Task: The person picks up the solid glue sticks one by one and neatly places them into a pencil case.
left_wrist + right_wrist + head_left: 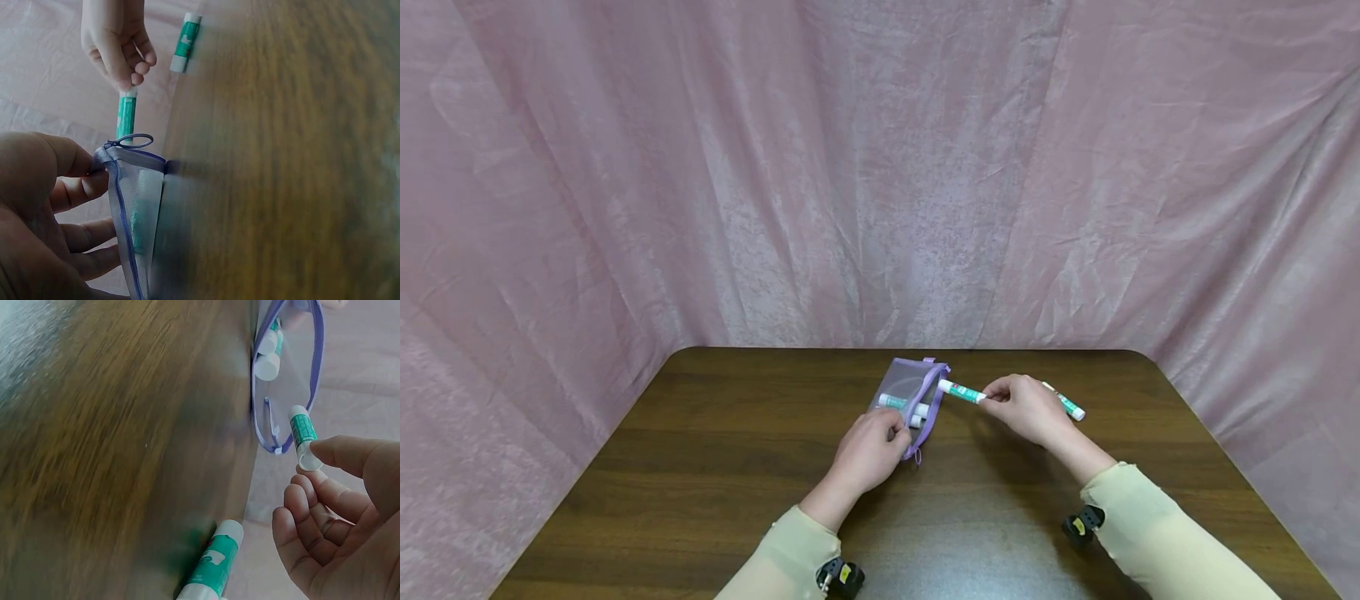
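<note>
A see-through mesh pouch with purple zip edging (927,390) lies on the table, its mouth spread toward the right. My left hand (871,450) pinches the pouch's edge between thumb and forefinger, as the left wrist view shows. Inside lie white-capped green glue sticks (269,365), partly hidden by the mesh. Between thumb and fingertips my right hand (1028,407) holds another glue stick (961,392) by one end. In the right wrist view its far white end is at the pouch's mouth.
One more glue stick (1070,407) lies on the wooden table (737,433) just beyond my right hand. A pink curtain (880,183) hangs behind the table's far edge.
</note>
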Demonstrator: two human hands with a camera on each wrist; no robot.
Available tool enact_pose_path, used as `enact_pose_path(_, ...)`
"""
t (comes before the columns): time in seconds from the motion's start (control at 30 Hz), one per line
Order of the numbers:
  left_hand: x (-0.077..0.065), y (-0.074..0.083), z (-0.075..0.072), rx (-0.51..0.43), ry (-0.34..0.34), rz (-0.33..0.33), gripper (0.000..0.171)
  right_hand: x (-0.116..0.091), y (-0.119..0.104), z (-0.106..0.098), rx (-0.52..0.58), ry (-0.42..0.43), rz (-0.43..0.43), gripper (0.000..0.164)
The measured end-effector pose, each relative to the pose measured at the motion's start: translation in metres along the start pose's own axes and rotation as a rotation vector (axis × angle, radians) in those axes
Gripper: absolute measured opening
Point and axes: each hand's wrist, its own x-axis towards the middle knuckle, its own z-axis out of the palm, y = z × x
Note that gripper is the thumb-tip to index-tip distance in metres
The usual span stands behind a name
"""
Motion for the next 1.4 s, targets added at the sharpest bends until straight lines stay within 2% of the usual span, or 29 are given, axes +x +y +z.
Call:
enact_pose_path(0.57,-0.001,0.000,0.000,0.005,-0.001,-0.008,0.025,0.019,-0.016,0.021,-0.011,-0.046,-0.023,0.014)
enact_pose_path(1.1,-0.001,0.000,0.000,-0.001,-0.017,-0.023,0.024,0.027,-0.022,0.035,0.062,-0.097,-0.039,0.013)
enact_pose_path(1.4,0.000,0.000,-0.001,-0.001,-0.016,-0.012,0.024,0.033,-0.024,0.047,0.087,-0.096,-0.040,0.012)
